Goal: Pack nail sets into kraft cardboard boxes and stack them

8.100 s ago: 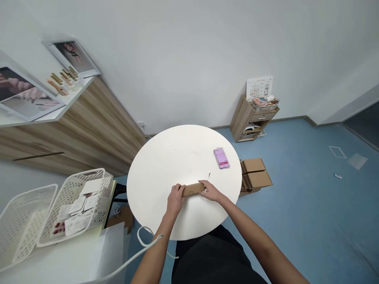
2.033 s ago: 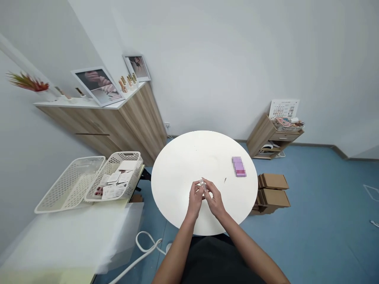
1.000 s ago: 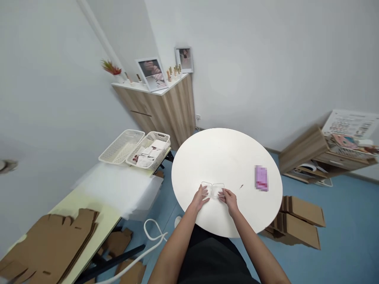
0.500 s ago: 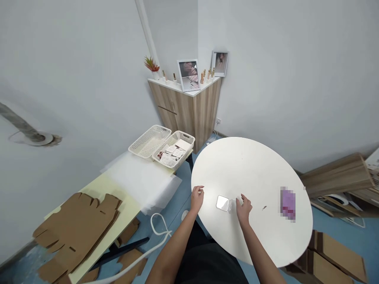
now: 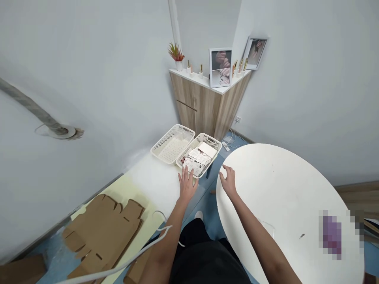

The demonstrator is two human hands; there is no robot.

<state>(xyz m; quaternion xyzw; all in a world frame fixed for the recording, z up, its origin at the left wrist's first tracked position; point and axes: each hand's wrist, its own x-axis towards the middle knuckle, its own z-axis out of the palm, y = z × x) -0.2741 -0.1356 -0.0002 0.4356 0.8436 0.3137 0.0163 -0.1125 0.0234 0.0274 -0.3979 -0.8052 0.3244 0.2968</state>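
Note:
My left hand [image 5: 187, 184] reaches over the near edge of a white plastic basket [image 5: 217, 152], its fingers spread. Inside that basket lie several small white cards [image 5: 203, 158] and a white packet [image 5: 207, 149]. I cannot tell whether my fingertips touch them. My right hand [image 5: 227, 180] hovers at the left rim of the round white table [image 5: 266, 173], thumb and fingers apart, holding nothing. A flat clear case [image 5: 271, 228] lies on the table, partly hidden behind my right forearm.
Beside the basket stands a second white basket [image 5: 170, 150]. Flat brown cardboard pieces [image 5: 100, 228] lie on the left table, with a white cable [image 5: 142, 251] crossing nearby. A wooden corner cabinet [image 5: 204, 106] stands behind. A blurred purple item [image 5: 331, 232] sits on the round table.
My view has turned left. My left hand has moved from the round table to the card-filled basket. My right hand has left the clear case and moved to the table's left rim.

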